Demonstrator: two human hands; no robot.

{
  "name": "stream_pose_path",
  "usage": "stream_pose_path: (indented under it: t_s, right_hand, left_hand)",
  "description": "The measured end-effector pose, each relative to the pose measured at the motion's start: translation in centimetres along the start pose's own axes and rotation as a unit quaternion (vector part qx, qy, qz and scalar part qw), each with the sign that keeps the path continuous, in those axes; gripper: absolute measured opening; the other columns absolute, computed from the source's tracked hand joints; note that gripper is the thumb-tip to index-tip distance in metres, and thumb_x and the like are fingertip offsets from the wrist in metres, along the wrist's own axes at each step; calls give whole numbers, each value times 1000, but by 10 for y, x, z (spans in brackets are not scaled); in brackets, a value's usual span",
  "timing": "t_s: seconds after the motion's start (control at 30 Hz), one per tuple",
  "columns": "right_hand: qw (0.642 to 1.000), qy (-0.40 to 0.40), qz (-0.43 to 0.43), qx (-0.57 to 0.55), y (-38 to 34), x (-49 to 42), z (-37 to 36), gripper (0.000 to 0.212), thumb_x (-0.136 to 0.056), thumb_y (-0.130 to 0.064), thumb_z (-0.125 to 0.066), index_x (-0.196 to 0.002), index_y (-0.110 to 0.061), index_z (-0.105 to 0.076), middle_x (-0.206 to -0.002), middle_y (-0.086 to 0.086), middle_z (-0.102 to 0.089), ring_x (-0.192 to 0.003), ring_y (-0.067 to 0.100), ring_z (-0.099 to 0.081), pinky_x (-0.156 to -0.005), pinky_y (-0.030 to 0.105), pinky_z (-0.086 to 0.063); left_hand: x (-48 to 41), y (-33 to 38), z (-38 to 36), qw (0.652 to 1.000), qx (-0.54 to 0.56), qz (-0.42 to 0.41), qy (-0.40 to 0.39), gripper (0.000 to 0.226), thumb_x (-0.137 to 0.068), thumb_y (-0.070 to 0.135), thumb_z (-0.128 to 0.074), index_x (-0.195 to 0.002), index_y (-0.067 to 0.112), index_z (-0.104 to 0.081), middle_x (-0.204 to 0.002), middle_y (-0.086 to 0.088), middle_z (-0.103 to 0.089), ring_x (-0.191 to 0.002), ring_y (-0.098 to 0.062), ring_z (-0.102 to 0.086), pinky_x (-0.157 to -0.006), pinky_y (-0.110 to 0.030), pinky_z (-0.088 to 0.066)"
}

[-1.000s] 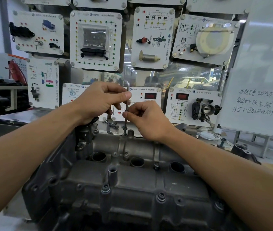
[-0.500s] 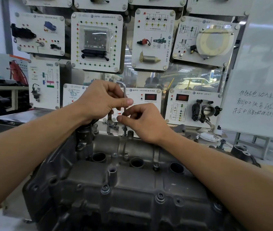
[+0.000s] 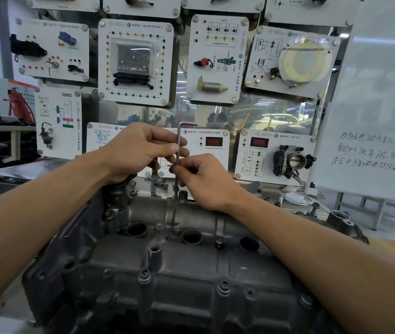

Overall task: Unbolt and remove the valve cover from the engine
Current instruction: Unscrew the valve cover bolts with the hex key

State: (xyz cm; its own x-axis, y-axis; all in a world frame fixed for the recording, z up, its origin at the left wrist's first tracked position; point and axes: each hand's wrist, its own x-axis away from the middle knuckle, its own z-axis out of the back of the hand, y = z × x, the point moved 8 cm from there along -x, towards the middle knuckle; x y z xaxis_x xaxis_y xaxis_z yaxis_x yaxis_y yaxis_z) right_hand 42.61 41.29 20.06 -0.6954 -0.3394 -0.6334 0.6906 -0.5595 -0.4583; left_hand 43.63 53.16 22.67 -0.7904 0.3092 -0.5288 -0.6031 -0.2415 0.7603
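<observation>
Both bare forearms reach in from the lower corners of the frame and meet just above its centre. The left hand (image 3: 138,150) sits slightly higher, knuckles up, thumb and forefinger pinched together with the other fingers curled loosely. The right hand (image 3: 206,179) lies just beside and below it, back of the hand toward the camera, fingertips pinched close to the left thumb.

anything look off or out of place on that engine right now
Nothing stands out. The hex key stands upright on a bolt at the far edge of the valve cover, held by both hands. A few loose bolts lie on the bench behind.
</observation>
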Motion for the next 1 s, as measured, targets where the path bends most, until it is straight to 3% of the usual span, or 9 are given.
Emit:
stream_pose_path:
  t_s: [0.17, 0.27, 0.4, 0.5, 0.63, 0.8, 0.93, 1.0]
  right_hand:
    - [1000, 0, -2, -14, -1, 1, 2, 40, -98, -15, -56, -65, 7, -56, -52, 3, -39, -47, 7, -29, -50, 25, -28]
    - [999, 26, -2, -27, 2, 1, 3, 44, -92, -18, -66, -51, -12, -52, -41, -9, -34, -43, 8, -27, -47, 18, -26]
    - [997, 67, -15, -40, 6, 0, 7, 27, -84, -21, -77, -65, -4, -70, -36, -12, -42, -37, 5, -35, -45, 12, -27]
    - [996, 80, -17, -32, 7, 0, 8, 24, -84, -21, -77, -63, -12, -68, -38, -13, -45, -37, 3, -40, -48, 13, -29]
    - [999, 42, -6, -3, 4, 0, 2, 38, -92, -19, -67, -55, -21, -56, -45, -10, -45, -43, 5, -38, -51, 18, -31]
    - [1000, -9, -1, 3, 0, -1, -2, 38, -98, -17, -57, -67, 5, -58, -52, 3, -46, -50, 11, -36, -54, 28, -33]
    - [999, -45, 6, 14, 0, -1, -1, 35, -100, -18, -54, -75, 5, -63, -55, 6, -53, -50, 8, -40, -54, 26, -35]
    - [999, -45, 10, 9, 0, -1, 1, 35, -99, -18, -56, -74, 5, -64, -49, -5, -47, -46, 5, -36, -50, 20, -32]
  left_hand:
    - [-1, -1, 4, 999, -23, -13, 36, 8, -89, 11, -69, -96, 11, -74, -85, -3, -78, -63, -3, -63, -47, -18, -47]
    - [-2, 1, 7, 998, -7, -26, 55, 11, -76, 18, -79, -84, 12, -74, -75, -5, -76, -58, -4, -64, -48, -15, -47]
    - [-3, 1, 9, 997, 9, -31, 67, 23, -62, 26, -83, -76, 12, -72, -71, -11, -73, -51, -5, -61, -47, -14, -45]
    - [-3, -2, 7, 998, 11, -20, 59, 25, -64, 29, -82, -80, 13, -72, -73, -11, -73, -52, -6, -59, -45, -16, -44]
    - [-1, 0, 1, 1000, 3, -14, 17, 15, -85, 17, -72, -100, 16, -73, -88, -2, -78, -67, -3, -64, -49, -16, -46]
    - [3, 4, 0, 1000, -10, -24, -3, 20, -93, 5, -63, -106, 18, -71, -95, 2, -78, -80, -4, -70, -54, -18, -47]
    - [2, 3, 2, 999, -24, -25, 22, 14, -90, 8, -67, -98, 17, -73, -88, -1, -78, -75, -8, -68, -52, -17, -47]
    - [2, 3, 5, 999, -19, -22, 42, 9, -85, 10, -73, -93, 15, -74, -84, -5, -78, -69, -8, -66, -50, -17, -47]
